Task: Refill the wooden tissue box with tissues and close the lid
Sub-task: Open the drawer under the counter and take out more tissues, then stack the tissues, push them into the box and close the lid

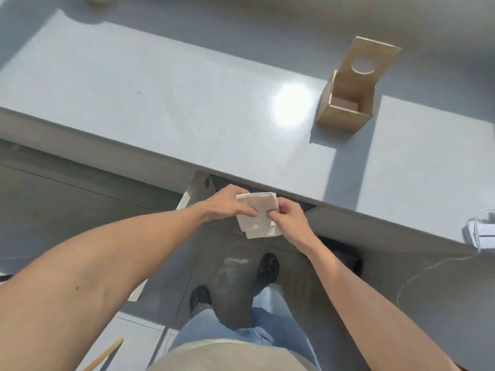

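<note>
Both hands' fingers (247, 211) pinch the tissue pack (258, 215); open wooden tissue box (348, 97) stands well apart.

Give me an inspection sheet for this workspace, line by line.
Surface: grey table, sunlit glare patch.
Job's things: wooden tissue box upright on the table, lid raised, inside looks empty; tissue pack held off the table's near edge.
Clutter: white crumpled item at the right table edge.
Hands: left hand and right hand both grip the pack.
Cables: thin white cord.
Surroundings: grey floor.
</note>
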